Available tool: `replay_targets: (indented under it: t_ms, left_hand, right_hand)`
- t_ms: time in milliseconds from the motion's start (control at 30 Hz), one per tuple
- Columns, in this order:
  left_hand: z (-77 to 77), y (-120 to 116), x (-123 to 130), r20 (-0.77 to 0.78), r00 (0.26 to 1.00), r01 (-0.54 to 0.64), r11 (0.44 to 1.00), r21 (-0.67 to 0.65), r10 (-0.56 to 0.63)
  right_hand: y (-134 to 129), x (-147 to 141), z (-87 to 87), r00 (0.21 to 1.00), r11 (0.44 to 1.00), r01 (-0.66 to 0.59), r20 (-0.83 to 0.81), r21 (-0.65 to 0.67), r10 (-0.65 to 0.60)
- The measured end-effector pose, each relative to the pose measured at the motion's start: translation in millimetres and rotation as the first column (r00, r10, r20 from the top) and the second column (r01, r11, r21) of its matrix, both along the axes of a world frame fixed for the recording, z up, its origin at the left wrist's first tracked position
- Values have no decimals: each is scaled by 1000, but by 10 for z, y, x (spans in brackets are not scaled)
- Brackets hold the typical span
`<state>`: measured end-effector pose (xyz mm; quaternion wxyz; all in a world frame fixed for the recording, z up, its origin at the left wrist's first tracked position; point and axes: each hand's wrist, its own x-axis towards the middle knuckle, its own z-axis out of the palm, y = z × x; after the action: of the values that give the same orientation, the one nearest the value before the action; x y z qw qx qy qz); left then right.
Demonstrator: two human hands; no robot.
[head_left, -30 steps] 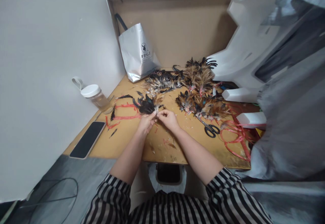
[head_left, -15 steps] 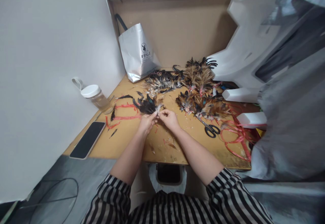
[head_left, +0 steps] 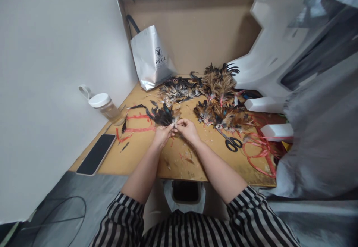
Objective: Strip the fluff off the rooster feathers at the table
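My left hand (head_left: 163,135) is closed on the pale base of a bunch of feathers (head_left: 163,115), whose dark, glossy tips fan away to the upper left and brown ones lie on its right side. At the same base my right hand (head_left: 188,130) pinches with thumb and forefinger, the fingertips of both hands nearly meeting. Whatever small part lies between the right fingertips is too small to make out. Strips of red plastic string (head_left: 138,129) lie on the table just left of my left hand.
Tied feather bunches (head_left: 220,114) and a heap of loose feathers (head_left: 181,88) lie beyond my hands. Black-handled scissors (head_left: 233,143) and tangled red string (head_left: 260,150) are at the right. A phone (head_left: 96,154), a lidded jar (head_left: 104,105) and a silver bag (head_left: 151,58) stand or lie leftward.
My right hand has shifted very slightly, its fingertips now a little more over the feather base. The brown feathers on the bunch's right side spread a bit more. All else stays put.
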<state>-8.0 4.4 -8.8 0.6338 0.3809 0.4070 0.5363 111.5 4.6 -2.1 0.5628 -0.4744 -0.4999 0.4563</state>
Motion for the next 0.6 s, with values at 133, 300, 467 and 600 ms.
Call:
replay_targets:
  t_ms: [133,300,467,600]
  left_hand:
    - [-13,-1,-8,-5,1000,17,1000,17,-17]
    - [-26,-6,-17,-7,998,66,997,31,-66]
    - [-12,-18,-9,-13,995,103,995,10,-103]
    - [-7,-21,-5,-28,993,111,994,-9,-111]
  right_hand:
    - [-21,30,60,989,995,-85,-127,-52,78]
    - [-33,59,74,982,991,-111,-160,-71,99]
    - [-37,40,70,978,993,-102,-191,-66,88]
    - [-31,7,52,974,995,-85,-217,-54,72]
